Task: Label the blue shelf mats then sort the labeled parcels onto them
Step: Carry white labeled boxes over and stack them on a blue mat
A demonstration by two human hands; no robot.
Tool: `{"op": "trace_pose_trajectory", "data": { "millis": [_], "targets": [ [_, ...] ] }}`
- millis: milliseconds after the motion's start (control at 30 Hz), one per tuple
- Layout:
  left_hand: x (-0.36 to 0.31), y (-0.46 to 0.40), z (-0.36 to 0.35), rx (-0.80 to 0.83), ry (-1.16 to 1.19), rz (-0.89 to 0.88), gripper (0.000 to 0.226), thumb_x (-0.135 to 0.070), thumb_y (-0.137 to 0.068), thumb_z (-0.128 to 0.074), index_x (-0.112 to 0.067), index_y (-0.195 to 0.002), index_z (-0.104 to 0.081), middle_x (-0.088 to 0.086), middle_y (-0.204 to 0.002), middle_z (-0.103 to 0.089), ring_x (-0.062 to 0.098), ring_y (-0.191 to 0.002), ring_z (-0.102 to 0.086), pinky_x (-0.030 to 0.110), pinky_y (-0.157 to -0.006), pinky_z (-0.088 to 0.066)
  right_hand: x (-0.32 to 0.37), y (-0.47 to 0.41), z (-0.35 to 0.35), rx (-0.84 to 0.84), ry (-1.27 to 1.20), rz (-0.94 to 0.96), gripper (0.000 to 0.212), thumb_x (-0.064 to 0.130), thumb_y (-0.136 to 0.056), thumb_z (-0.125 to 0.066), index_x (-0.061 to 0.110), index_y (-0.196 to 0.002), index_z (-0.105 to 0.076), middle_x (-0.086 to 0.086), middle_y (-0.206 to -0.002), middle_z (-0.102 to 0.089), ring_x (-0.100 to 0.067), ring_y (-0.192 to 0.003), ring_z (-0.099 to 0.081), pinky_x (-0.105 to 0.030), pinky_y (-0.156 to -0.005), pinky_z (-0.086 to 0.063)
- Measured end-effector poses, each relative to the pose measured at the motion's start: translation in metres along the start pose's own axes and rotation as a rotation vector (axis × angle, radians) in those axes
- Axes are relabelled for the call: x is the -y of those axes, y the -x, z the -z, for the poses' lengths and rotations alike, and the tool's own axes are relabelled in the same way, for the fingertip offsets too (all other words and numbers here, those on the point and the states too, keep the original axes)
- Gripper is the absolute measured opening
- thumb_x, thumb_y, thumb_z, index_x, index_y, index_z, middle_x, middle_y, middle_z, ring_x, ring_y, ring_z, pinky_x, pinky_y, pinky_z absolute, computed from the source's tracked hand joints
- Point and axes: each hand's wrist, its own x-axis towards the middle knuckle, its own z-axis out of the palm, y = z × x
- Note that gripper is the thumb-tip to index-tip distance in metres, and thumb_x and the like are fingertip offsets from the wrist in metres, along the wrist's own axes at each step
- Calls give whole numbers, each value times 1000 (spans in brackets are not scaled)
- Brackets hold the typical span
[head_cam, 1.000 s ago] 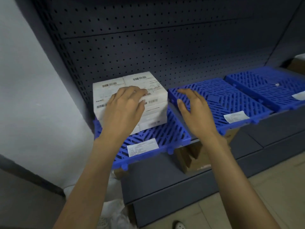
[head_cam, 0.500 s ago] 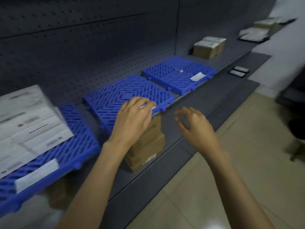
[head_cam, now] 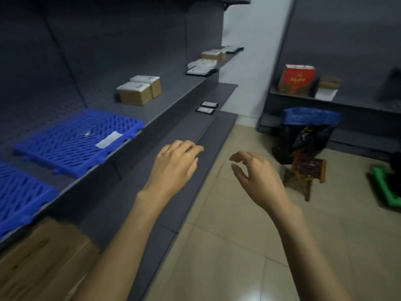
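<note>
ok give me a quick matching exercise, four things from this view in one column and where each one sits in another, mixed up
Things:
1. white label
2. two brown boxes
3. red bag
4. wooden stool

Places:
a. on the floor tiles
b. on the far right shelf unit
c. on the blue shelf mat
d. on the grey shelf beyond the mats

Pairs: 1-c, 2-d, 3-b, 4-a
</note>
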Motion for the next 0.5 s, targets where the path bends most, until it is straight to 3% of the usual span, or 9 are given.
{"op": "trace_pose_trajectory", "data": {
  "millis": [267, 500],
  "targets": [
    [19, -92, -80, 75, 4, -8, 27, -21, -88, -63, -23, -115, -65, -6, -106, -64, 20, -95, -61, 35, -78, -48, -81, -81, 0, 14, 16, -63, 21, 34, -97, -49, 30, -116, -59, 11, -113, -63, -13, -104, -59, -37, -80, -52],
    [57, -236, -157, 39, 32, -34, 27, -21, -90, -59, -22, -117, -63, -5, -109, -63, 20, -98, -59, 36, -79, -45, -141, -225, 3, -44, 106, -57, 23, 35, -98, -49, 29, -119, -57, 11, -114, -62, -15, -105, -58, -38, -80, -52]
  ]
}}
